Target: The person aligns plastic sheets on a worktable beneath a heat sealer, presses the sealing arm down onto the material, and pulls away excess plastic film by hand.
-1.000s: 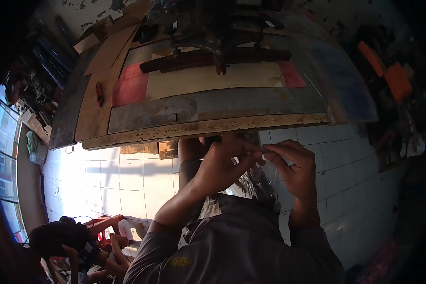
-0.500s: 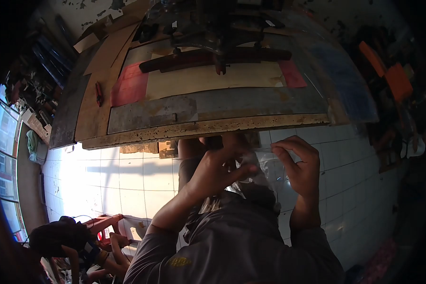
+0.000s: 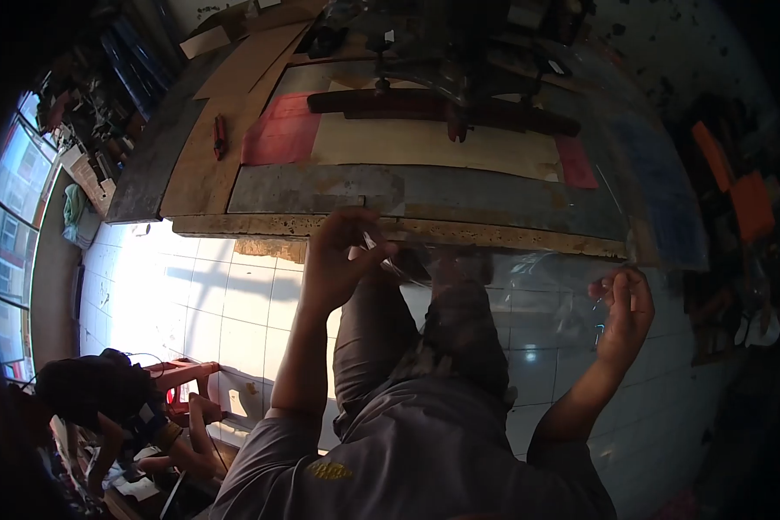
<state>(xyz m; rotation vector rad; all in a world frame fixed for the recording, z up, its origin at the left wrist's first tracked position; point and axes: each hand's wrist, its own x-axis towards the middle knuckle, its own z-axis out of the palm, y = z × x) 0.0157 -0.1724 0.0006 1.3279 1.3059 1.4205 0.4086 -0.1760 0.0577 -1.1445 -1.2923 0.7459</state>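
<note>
A clear plastic sheet (image 3: 529, 299) is stretched between my two hands, over my lap and beside the table's front edge. My left hand (image 3: 347, 260) pinches its left end, close to the table edge. At the right, my right hand (image 3: 622, 308) has its fingers closed on the other end. The sheet is see-through, so its outline is hard to make out. Behind it, the table (image 3: 321, 186) carries a pale strip (image 3: 433, 143) with pink pieces (image 3: 282, 130) at its ends. A dark bar (image 3: 511, 113) of a machine lies across the strip.
A red cutter (image 3: 219, 137) lies on brown board at the table's left. Another person (image 3: 95, 390) is at the lower left beside a red stool (image 3: 182, 374). Orange objects (image 3: 745, 208) are at the far right. Tiled floor shows below the table.
My hands have moved far apart, left hand up and left, right hand to the right, spreading the clear plastic. The view has shifted, and the table appears farther right.
</note>
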